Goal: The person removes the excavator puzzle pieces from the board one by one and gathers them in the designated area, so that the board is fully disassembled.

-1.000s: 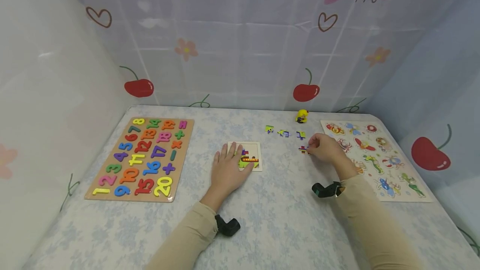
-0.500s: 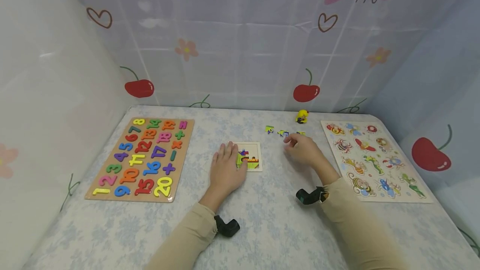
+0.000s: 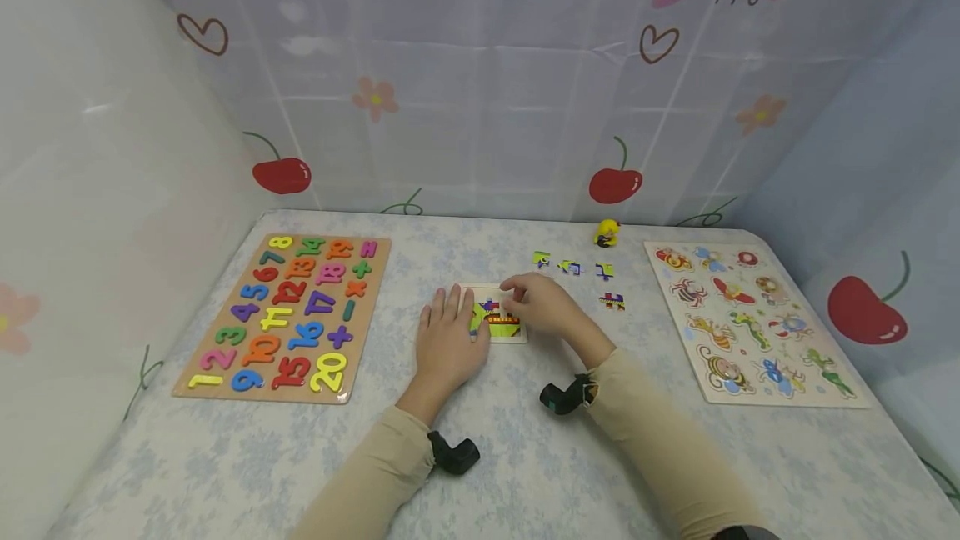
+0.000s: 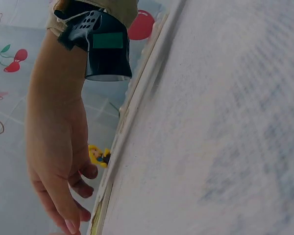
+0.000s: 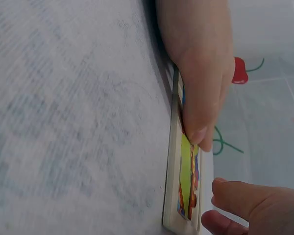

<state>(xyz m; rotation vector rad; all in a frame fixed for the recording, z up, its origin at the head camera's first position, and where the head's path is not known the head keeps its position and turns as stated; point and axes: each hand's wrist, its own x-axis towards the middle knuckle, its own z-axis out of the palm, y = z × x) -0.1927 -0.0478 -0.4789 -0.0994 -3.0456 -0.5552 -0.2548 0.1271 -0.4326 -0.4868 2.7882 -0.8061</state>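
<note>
My left hand (image 3: 450, 344) lies with straight fingers over the left part of a small jigsaw board (image 3: 487, 287). In the right wrist view its thumb (image 5: 201, 117) rests on the picture side of the board (image 5: 172, 196). Over the board's right edge hovers my right hand (image 3: 551, 307), its fingers loosely bent. The left wrist view shows that hand (image 4: 59, 147) from the side, and nothing is visible between its fingers. A red and purple jigsaw piece (image 3: 612, 301) lies to its right. Green and purple pieces (image 3: 542, 258) lie in a row behind.
A wooden number board (image 3: 281, 315) lies at the left. On the right is a white insect puzzle board (image 3: 757, 323). A small yellow figurine (image 3: 606, 232) stands near the back edge. Patterned curtains (image 3: 480, 107) close off the back and sides.
My right hand has moved left, away from the red and purple piece, to the board's right edge. That piece stays on the table. The left hand has shifted slightly, its thumb drawn closer in.
</note>
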